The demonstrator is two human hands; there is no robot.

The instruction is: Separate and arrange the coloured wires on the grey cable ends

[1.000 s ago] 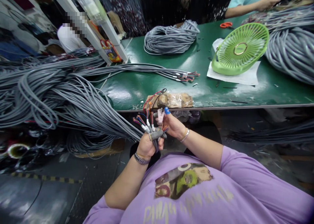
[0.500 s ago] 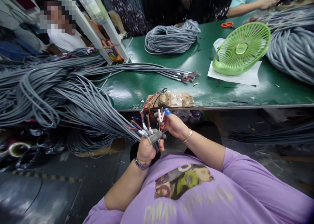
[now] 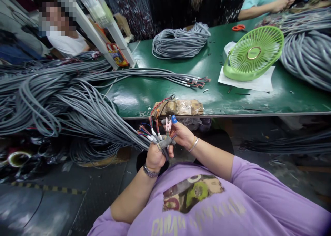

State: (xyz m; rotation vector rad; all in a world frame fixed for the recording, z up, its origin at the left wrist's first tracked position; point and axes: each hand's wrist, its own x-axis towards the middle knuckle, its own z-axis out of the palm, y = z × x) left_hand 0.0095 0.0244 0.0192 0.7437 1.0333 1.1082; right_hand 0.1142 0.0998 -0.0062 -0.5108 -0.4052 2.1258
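My left hand (image 3: 154,157) is closed around several grey cables (image 3: 136,138), whose white-banded ends fan out in coloured wires (image 3: 146,130). A grey covering wraps its thumb. Close beside it, my right hand (image 3: 184,135) has its fingers bent around a small pale pink clip-like tool (image 3: 168,124), with a blue cover on one fingertip. The tool is just above the wire ends by the left thumb; whether it touches a wire I cannot tell. The right fingers partly hide some reddish wires (image 3: 173,136).
A wooden block (image 3: 186,107) with red and black leads sits at the edge of the green table (image 3: 129,98). Cable bundles (image 3: 38,91) fill the left. Farther back are a coiled cable (image 3: 181,42), a green fan (image 3: 254,53) and orange scissors (image 3: 238,28). Two other people are nearby.
My hands stay nearly in place; the right hand and the pink tool have shifted slightly left and down. The co-worker's hands at the top right have moved a little.
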